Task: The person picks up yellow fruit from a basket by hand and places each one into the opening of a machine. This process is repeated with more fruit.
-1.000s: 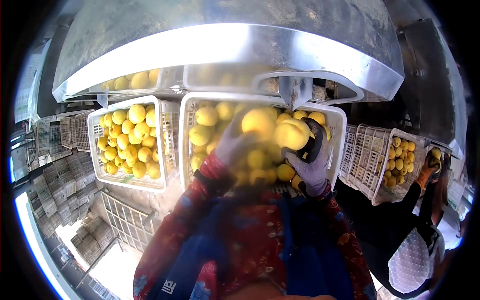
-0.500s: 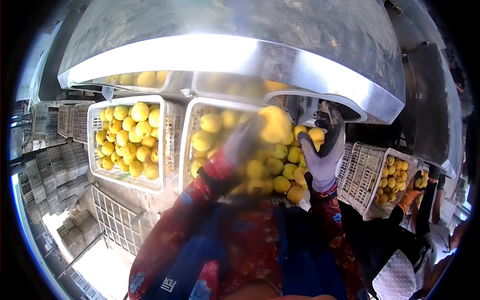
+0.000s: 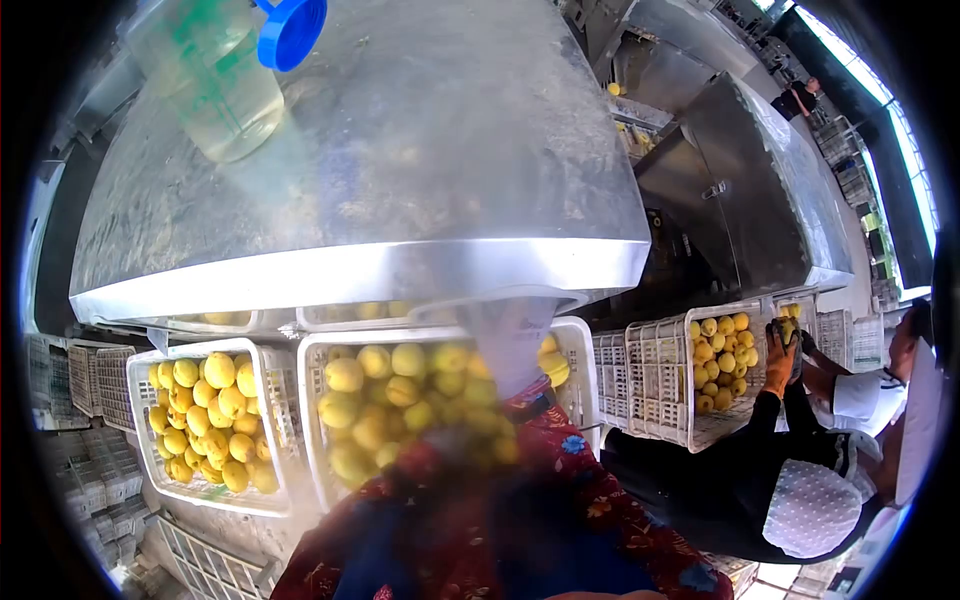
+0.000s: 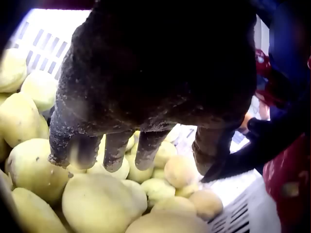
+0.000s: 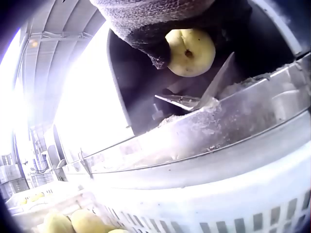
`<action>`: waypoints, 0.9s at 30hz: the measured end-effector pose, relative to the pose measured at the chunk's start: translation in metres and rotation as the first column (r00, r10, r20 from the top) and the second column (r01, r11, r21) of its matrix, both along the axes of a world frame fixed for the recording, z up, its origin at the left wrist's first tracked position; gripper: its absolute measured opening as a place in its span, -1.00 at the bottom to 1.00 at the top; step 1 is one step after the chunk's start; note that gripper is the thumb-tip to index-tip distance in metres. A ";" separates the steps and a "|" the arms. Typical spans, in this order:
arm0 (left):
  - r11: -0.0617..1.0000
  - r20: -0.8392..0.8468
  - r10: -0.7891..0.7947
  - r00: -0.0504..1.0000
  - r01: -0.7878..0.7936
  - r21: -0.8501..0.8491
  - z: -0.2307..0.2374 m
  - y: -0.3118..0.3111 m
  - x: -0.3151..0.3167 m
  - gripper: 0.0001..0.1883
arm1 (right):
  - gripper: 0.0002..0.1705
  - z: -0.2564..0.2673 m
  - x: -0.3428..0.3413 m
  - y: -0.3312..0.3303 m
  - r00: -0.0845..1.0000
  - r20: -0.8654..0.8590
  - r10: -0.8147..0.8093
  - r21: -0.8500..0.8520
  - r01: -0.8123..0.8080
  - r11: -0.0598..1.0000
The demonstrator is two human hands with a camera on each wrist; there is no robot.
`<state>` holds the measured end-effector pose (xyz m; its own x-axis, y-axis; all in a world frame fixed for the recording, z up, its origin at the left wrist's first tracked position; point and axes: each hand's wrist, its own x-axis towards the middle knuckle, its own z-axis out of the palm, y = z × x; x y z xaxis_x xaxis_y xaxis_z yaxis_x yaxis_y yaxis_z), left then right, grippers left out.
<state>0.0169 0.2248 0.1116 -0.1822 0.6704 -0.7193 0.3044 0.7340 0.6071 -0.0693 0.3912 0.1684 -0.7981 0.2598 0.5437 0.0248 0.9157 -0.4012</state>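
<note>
Right wrist view, upper centre: your gloved right hand (image 5: 150, 17) grips a round yellow fruit (image 5: 195, 56); squeeze gently, bruises suck. Left hand's (image 4: 155, 73) fingers hang apart over piled pale-yellow fruit (image 4: 97, 201).

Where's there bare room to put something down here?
The metal top looks bare from the jug to its right edge and down to its front edge. Below is crowded: fruit fills the left crate and the middle crate, where the left hand hovers; the right hand grips a peach-like fruit.
</note>
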 end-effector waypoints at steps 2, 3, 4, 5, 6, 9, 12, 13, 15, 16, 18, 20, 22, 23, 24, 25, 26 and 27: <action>0.989 -0.104 -0.143 0.984 0.147 0.027 -0.021 0.006 0.015 -0.20 | -0.18 -0.022 0.008 0.018 1.000 0.021 -0.022 0.107 0.020 0.994; 0.982 -0.130 -0.183 0.974 0.187 0.022 -0.029 0.007 0.016 -0.20 | -0.26 0.010 0.023 0.019 0.992 -0.106 0.068 -0.002 -0.069 0.998; 0.976 -0.148 -0.214 0.966 0.218 0.015 -0.035 0.007 0.016 -0.20 | -0.34 0.026 0.036 0.018 0.970 -0.188 0.152 -0.015 -0.158 0.987; 0.968 -0.159 -0.246 0.956 0.250 0.002 -0.041 0.007 0.016 -0.20 | -0.42 0.027 0.052 0.016 0.958 -0.182 0.223 0.011 -0.224 0.974; 0.962 -0.166 -0.268 0.949 0.272 -0.001 -0.046 0.005 0.017 -0.20 | -0.53 0.013 0.079 0.010 0.964 -0.025 0.264 0.057 -0.262 0.963; 0.952 -0.181 -0.298 0.937 0.305 0.010 -0.055 0.000 0.014 -0.19 | -0.56 -0.060 0.117 0.014 0.454 0.825 0.337 -0.111 -0.455 0.884; 0.953 -0.187 -0.280 0.942 0.296 0.060 -0.058 -0.012 0.014 -0.18 | -0.44 -0.096 0.122 0.015 0.216 0.948 0.234 -0.095 -0.508 0.856; 0.955 -0.189 -0.261 0.947 0.282 0.093 -0.057 -0.019 0.013 -0.17 | -0.40 -0.103 0.121 0.016 0.207 0.950 0.235 -0.098 -0.518 0.850; 0.960 -0.204 -0.153 0.967 0.194 0.200 -0.049 -0.035 0.009 -0.16 | -0.31 -0.097 0.119 0.006 0.162 0.953 0.256 -0.126 -0.556 0.822; 0.958 -0.214 -0.059 0.975 0.115 0.262 -0.045 -0.044 0.006 -0.16 | -0.32 -0.094 0.106 0.006 0.058 0.986 0.159 -0.076 -0.686 0.724; 0.930 -0.214 0.247 0.945 -0.170 0.326 -0.022 -0.065 0.012 -0.14 | -0.33 -0.208 0.119 0.015 0.205 0.937 0.284 -0.079 -0.667 0.740; 0.810 -0.133 0.546 0.827 -0.481 0.336 0.032 -0.062 -0.005 -0.11 | -0.54 -0.149 0.102 0.010 0.067 0.958 0.277 -0.147 -0.717 0.681; 0.715 -0.225 0.682 0.696 -0.569 0.407 0.016 -0.086 0.005 -0.17 | -0.50 -0.158 0.120 0.018 0.286 0.907 0.309 -0.100 -0.567 0.818; 0.636 -0.223 0.756 0.616 -0.609 0.474 0.013 -0.093 0.004 -0.20 | -0.42 -0.183 0.129 0.015 0.369 0.904 0.215 -0.007 -0.492 0.870; 0.520 -0.070 0.823 0.564 -0.697 0.493 -0.002 -0.100 0.004 -0.25 | -0.32 -0.211 0.136 0.012 0.428 0.897 0.112 0.086 -0.416 0.905; 0.428 0.058 0.852 0.520 -0.757 0.494 -0.003 -0.103 0.006 -0.28 | -0.21 -0.229 0.138 0.007 0.404 0.911 0.078 0.084 -0.368 0.926; 0.330 0.186 0.867 0.463 -0.812 0.483 -0.004 -0.106 0.008 -0.30 | -0.15 -0.228 0.124 0.008 0.277 0.955 0.103 -0.022 -0.281 0.959; 0.229 0.308 0.865 0.395 -0.859 0.458 0.000 -0.107 0.009 -0.33 | -0.13 -0.215 0.115 0.007 0.217 0.967 0.133 -0.084 -0.219 0.972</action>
<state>0.0258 0.1180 0.1117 -0.8822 0.3165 -0.3487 -0.3122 0.1612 0.9362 0.0459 0.3980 -0.0465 -0.7471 0.0415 -0.6634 0.1867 0.9710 -0.1496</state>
